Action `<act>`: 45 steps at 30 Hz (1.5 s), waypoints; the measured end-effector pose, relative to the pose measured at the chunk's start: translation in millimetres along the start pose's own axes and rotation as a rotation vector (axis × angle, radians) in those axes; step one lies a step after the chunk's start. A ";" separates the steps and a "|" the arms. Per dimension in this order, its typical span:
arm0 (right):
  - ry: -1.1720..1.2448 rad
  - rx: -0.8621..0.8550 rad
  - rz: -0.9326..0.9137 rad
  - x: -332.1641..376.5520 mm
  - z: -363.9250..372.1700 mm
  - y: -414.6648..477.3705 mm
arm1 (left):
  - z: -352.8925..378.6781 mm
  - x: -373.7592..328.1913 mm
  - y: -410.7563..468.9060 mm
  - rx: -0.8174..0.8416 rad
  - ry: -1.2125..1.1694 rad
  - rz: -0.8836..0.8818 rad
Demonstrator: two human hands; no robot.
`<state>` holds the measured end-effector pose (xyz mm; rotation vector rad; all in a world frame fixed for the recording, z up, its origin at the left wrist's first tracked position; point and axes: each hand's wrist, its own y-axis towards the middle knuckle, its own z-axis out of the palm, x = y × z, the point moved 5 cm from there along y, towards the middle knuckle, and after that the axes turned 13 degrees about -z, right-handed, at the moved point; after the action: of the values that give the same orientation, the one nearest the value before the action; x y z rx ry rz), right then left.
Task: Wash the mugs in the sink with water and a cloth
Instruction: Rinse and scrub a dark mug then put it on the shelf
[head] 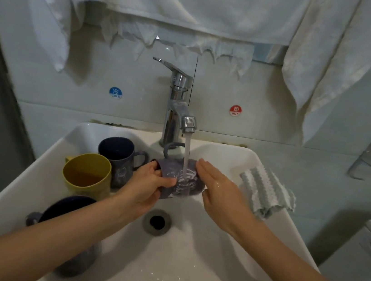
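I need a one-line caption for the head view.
Left hand holds a grey mug under the running tap, open right hand alongside; cloth lies on the sink rim.

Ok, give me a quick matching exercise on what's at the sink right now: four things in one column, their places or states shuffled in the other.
Things
1. yellow mug
2. striped cloth
3. sideways mug
4. right hand

Places or states
A. under the running water, gripped by the left hand
B. open and flat, beside the held mug
C. upright at the left of the sink
D. lying on the sink's right edge

Pairs: 1-C, 2-D, 3-A, 4-B
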<state>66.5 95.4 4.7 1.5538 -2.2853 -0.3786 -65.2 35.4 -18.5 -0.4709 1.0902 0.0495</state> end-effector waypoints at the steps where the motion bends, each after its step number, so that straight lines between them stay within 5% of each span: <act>1: 0.016 -0.014 -0.051 8.4 0.6 -0.1 | -0.3 0.6 -0.5 0.008 0.008 -0.001; 4: 0.121 0.007 -0.183 24.6 12.3 2.8 | -0.3 0.1 -2.5 0.040 0.059 0.006; 9: 0.009 0.018 -0.027 1.1 3.6 1.0 | 0.3 1.8 -0.3 0.020 0.034 0.001; 14: 0.129 0.061 -0.239 26.2 11.4 1.7 | 1.5 -3.3 -6.0 0.081 0.100 0.051; 19: 0.032 -0.049 -0.105 0.7 -2.2 0.3 | 3.2 -5.2 -5.3 0.038 0.058 0.042; 23: 0.047 0.003 -0.247 19.1 2.8 2.2 | 1.2 -4.7 -5.9 0.053 0.086 0.030; 28: 0.021 -0.063 -0.135 -0.3 -5.6 2.5 | 3.2 -5.6 -5.4 0.047 0.069 0.030; 33: 0.031 -0.012 -0.261 16.1 1.9 3.6 | 1.9 -5.3 -5.9 0.066 0.079 0.031; 39: 0.263 -0.076 0.140 -8.2 -5.3 13.8 | 5.2 -4.5 -5.2 0.039 0.067 0.009; 45: 0.548 -0.112 0.234 -0.5 0.5 36.0 | 4.6 -5.4 -7.4 0.060 0.100 0.047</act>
<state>36.3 108.9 18.8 1.1394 -1.9416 -0.0090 -61.9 31.6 -9.6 -0.3974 1.1974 0.0354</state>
